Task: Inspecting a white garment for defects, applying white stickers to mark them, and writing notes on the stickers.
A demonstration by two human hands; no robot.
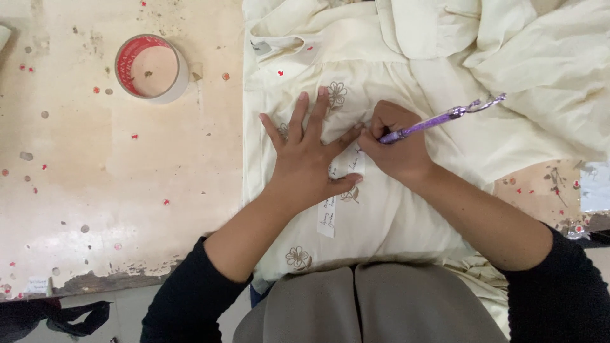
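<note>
While the left hand (pixel 305 159) is spread flat, pinning a thin white paper strip (pixel 330 209) onto soft, limp cream embroidered fabric (pixel 387 216), a purple plastic pen (pixel 438 119) is gripped by the right hand (pixel 394 143) just beside it.

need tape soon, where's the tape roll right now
In the head view the tape roll lies flat on the worn table at upper left, left of the cream garment, apart from both hands.

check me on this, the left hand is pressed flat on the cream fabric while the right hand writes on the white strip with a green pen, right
Not quite: the pen is purple, not green. The head view shows the left hand flat on the cream fabric and the right hand writing on the white strip.
</note>
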